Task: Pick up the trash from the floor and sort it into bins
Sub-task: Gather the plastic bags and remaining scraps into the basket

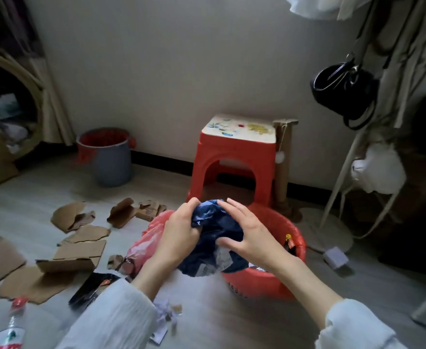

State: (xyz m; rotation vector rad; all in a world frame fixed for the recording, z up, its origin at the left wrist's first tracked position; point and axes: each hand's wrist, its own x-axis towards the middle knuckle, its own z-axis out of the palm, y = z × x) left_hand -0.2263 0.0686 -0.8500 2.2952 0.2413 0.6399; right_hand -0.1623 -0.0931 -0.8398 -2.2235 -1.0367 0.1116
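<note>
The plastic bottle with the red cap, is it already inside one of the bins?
No, the plastic bottle lies on the floor at the lower left, apart from the red basket and the grey bin.

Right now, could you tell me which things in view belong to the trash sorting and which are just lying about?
Part of the job:
dark blue bag, crumpled in the left hand and right hand
red basket
grey bin
cardboard pieces
plastic bottle
paper scraps

Just lying about:
red stool
black handbag
scratching post
</note>
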